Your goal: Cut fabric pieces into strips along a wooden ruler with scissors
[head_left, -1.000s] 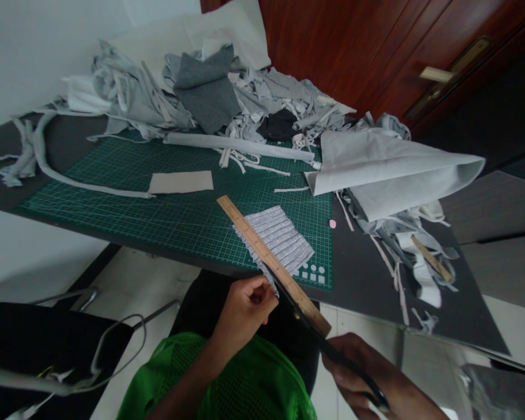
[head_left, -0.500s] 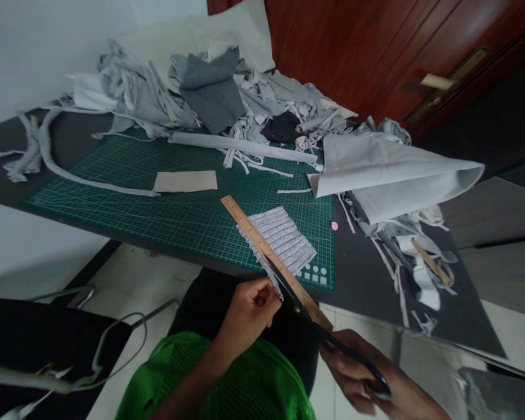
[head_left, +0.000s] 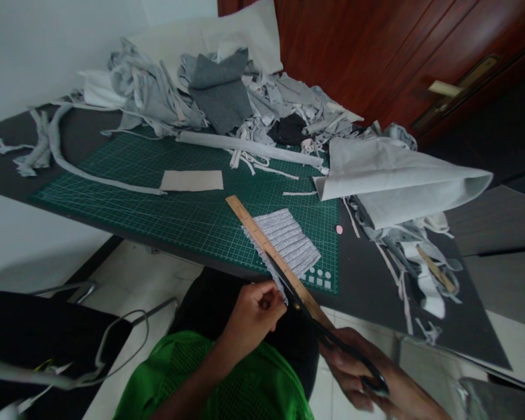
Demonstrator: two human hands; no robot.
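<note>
A grey striped piece of fabric (head_left: 291,239) lies on the green cutting mat (head_left: 192,213), with a wooden ruler (head_left: 251,224) laid slantwise across it. Along the ruler's near side hangs a narrow fabric strip (head_left: 268,263). My left hand (head_left: 252,312) is closed, pinching the lower end of that strip just past the table's front edge. Black-handled scissors (head_left: 345,348) are in my right hand (head_left: 354,367), fingers wrapped around the handles. Their blades lie along the ruler, between it and the strip; the tips are close to the fabric.
A beige rectangular piece (head_left: 192,181) sits on the mat. Grey cloth scraps (head_left: 221,93) are heaped along the back. On the right, a large folded pale sheet (head_left: 389,175) rests over more scraps. A pink chip (head_left: 339,230) lies by the mat's edge. A chair (head_left: 30,338) stands at left.
The whole view has shifted slightly, so the table appears a little further right and lower. The scissors have advanced slightly along the ruler. Both hands keep their holds.
</note>
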